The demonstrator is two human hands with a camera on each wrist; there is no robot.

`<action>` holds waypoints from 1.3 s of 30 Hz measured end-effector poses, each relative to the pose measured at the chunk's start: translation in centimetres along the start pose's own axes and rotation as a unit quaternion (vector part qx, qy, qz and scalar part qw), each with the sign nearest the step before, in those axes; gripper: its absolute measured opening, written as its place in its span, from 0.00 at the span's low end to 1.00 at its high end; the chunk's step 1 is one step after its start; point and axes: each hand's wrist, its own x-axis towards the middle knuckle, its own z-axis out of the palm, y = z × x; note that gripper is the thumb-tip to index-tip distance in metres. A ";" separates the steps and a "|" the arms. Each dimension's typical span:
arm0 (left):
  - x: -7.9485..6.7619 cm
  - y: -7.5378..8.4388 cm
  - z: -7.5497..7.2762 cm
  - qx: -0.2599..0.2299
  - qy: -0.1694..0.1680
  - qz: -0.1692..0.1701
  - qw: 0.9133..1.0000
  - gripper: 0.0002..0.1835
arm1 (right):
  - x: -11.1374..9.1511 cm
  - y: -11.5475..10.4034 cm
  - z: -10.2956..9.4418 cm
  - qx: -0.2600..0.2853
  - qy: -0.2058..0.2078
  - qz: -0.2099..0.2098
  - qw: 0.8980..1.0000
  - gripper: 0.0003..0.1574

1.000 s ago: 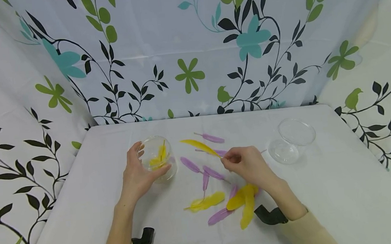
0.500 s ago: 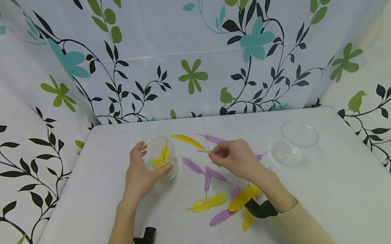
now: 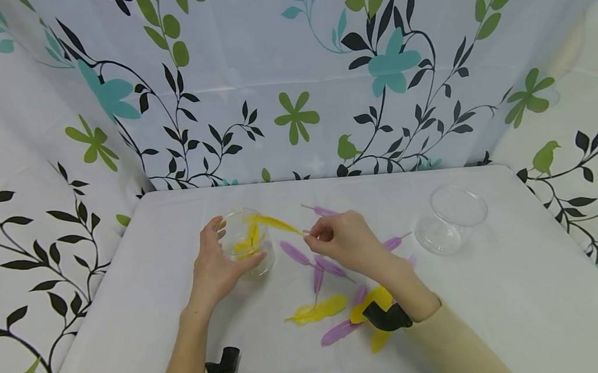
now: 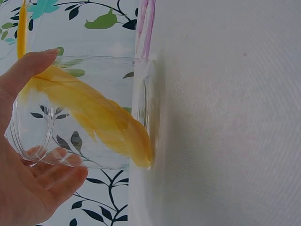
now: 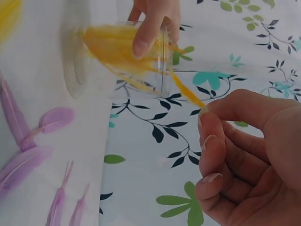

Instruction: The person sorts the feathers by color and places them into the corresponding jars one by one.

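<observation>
My left hand [image 3: 215,269] holds a clear jar [image 3: 233,230] upright on the table, thumb on the near right side and fingers around the left. Yellow feathers [image 4: 94,103] lean inside it. Between thumb and forefinger, my right hand [image 3: 353,243] pinches the quill end of another yellow feather [image 3: 279,223]. That feather's far end crosses the jar's rim and reaches into the mouth, as the right wrist view also shows. Purple feathers [image 3: 295,252] lie on the table between the hands, and a loose yellow feather [image 3: 320,309] lies nearer the front.
At the right stands a second clear jar [image 3: 442,236] with no feathers visible in it. More yellow feathers [image 3: 379,339] and a purple feather [image 3: 337,333] lie near my right forearm, partly hidden by it. A patterned curtain [image 3: 237,68] hangs behind the white table [image 3: 525,309].
My right hand has moved left with the yellow feather, bringing its tip from beside the jar to over and into the mouth. My left hand keeps its hold on the jar.
</observation>
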 end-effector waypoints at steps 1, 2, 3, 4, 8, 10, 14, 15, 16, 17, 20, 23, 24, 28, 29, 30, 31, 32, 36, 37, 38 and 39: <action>0.0 0.0 0.0 0.001 0.000 0.000 1.000 0.62 | 0.2 -0.1 0.1 -0.006 -0.002 -0.002 1.000 0.06; 0.0 0.0 0.1 0.001 0.000 0.000 1.000 0.62 | 0.3 -0.2 0.2 -0.013 -0.004 -0.004 1.000 0.06; 0.1 0.0 0.1 0.002 0.000 0.000 1.000 0.62 | 0.5 -0.3 0.2 -0.019 -0.006 -0.007 1.000 0.07; 0.0 0.0 0.2 0.001 0.000 -0.002 1.000 0.62 | 0.6 -0.4 0.3 -0.023 -0.008 -0.009 1.000 0.07; 0.1 0.0 0.3 0.001 -0.001 -0.001 1.000 0.62 | 1.2 -1.0 0.5 -0.031 -0.012 -0.017 0.999 0.08; 0.1 0.0 0.3 0.000 -0.001 -0.001 1.000 0.63 | 1.4 -1.2 0.6 -0.032 -0.012 -0.016 0.999 0.08; 0.1 -0.1 0.4 0.001 -0.001 0.003 1.000 0.63 | 1.6 -1.5 0.7 -0.044 -0.008 -0.009 0.999 0.08; 0.1 -0.1 0.4 0.002 0.000 0.005 1.000 0.63 | 1.7 -1.6 0.7 -0.048 -0.004 -0.010 0.999 0.07; 0.2 -0.1 0.4 0.002 0.000 0.006 1.000 0.63 | 1.7 -1.7 0.6 -0.054 0.001 -0.013 0.998 0.07; 0.2 -0.1 0.4 0.002 0.001 0.007 1.000 0.63 | 1.8 -1.8 0.6 -0.060 0.007 -0.020 0.998 0.07; 0.2 -0.1 0.3 0.002 0.002 0.009 1.000 0.63 | 1.8 -2.0 0.5 -0.079 0.030 -0.045 0.995 0.07; 0.2 -0.1 0.3 0.002 0.003 0.008 1.000 0.62 | 1.9 -2.2 0.3 -0.091 0.052 -0.066 0.992 0.07; 0.2 -0.1 0.2 0.002 0.003 0.007 1.000 0.62 | 2.0 -2.3 0.3 -0.092 0.058 -0.070 0.992 0.07; 0.2 0.0 0.1 0.003 0.004 0.005 1.000 0.62 | 2.2 -2.7 0.3 -0.089 0.060 -0.080 0.991 0.07; 0.2 0.0 0.1 0.003 0.004 0.005 1.000 0.62 | 2.2 -2.8 0.4 -0.087 0.054 -0.079 0.992 0.06; 0.2 0.0 0.1 0.004 0.004 0.005 1.000 0.62 | 2.3 -2.9 0.5 -0.085 0.047 -0.079 0.992 0.06; 0.1 0.0 0.1 0.004 0.004 0.004 1.000 0.62 | 2.4 -3.0 0.6 -0.085 0.040 -0.078 0.993 0.06; 0.1 0.0 0.0 0.003 0.003 0.002 1.000 0.62 | 2.4 -3.0 0.7 -0.086 0.032 -0.075 0.993 0.07; 0.1 -0.1 0.0 -0.001 0.000 -0.002 1.000 0.62 | 2.8 -3.3 1.5 -0.099 0.015 -0.074 0.992 0.07; 0.1 -0.1 0.0 -0.002 0.000 -0.002 1.000 0.61 | 2.9 -3.3 1.8 -0.104 0.016 -0.079 0.991 0.07; 0.0 -0.1 -0.1 -0.003 0.000 -0.001 1.000 0.61 | 3.0 -3.4 2.1 -0.107 0.018 -0.085 0.990 0.07; 0.0 -0.1 -0.1 -0.003 0.000 0.000 1.000 0.61 | 3.1 -3.5 2.3 -0.108 0.017 -0.089 0.990 0.07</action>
